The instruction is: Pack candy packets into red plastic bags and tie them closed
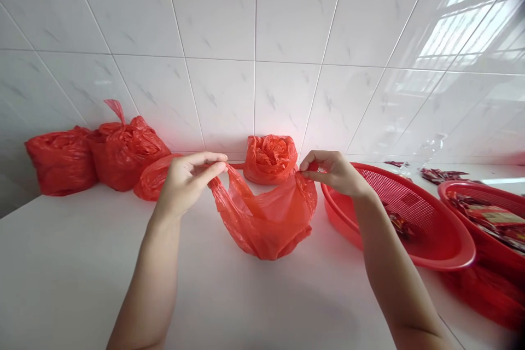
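A red plastic bag [264, 221] hangs open between my two hands just above the white counter [74, 279]. My left hand [186, 180] pinches the bag's left handle, fingers closed on the thin plastic. My right hand [334, 170] pinches the right handle the same way. The bag sags in the middle with something inside, hidden by the plastic. Both forearms reach in from the bottom of the view.
Two tied, filled red bags [61, 159] [127, 147] stand at the back left against the tiled wall, a flatter one [151, 178] beside them, another [270, 157] behind the held bag. Two red mesh baskets [430, 235] [484, 197] with snack packets [490, 216] sit at right.
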Action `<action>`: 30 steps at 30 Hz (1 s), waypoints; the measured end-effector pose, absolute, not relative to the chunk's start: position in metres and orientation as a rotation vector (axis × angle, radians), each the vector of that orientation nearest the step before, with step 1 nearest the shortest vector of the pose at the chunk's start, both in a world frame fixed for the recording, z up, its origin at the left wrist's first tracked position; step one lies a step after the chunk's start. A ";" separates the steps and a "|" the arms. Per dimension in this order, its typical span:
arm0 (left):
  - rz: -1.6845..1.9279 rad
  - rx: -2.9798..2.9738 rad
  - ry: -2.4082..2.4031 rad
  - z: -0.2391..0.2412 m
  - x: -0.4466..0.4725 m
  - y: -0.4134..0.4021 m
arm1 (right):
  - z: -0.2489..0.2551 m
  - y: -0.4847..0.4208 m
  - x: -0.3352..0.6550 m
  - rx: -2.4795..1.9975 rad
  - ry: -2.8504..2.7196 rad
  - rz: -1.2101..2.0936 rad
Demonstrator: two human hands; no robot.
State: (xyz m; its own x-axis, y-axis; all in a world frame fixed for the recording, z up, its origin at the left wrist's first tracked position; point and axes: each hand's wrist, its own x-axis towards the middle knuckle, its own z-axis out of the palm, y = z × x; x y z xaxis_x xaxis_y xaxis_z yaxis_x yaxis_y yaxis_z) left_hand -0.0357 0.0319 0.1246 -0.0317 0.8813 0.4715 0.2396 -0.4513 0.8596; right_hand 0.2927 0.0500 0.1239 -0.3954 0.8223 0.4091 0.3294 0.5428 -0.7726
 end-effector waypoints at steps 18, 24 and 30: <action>1.191 2.040 0.889 0.125 0.063 0.032 | 0.125 0.046 0.243 -0.812 -1.745 0.513; 1.417 1.870 0.820 0.142 0.066 0.049 | 0.122 0.044 0.248 -0.862 -1.595 0.794; 1.404 1.900 0.764 0.148 0.059 0.065 | 0.098 0.055 0.244 -0.873 -1.680 0.917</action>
State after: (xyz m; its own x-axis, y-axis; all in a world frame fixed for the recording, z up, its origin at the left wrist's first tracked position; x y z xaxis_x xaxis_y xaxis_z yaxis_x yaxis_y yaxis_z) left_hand 0.0586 0.0651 0.1477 0.2579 0.7680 0.5862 0.0755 -0.6209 0.7802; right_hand 0.2445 0.0555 0.0979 -0.2480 0.8752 0.4154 0.1241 0.4540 -0.8823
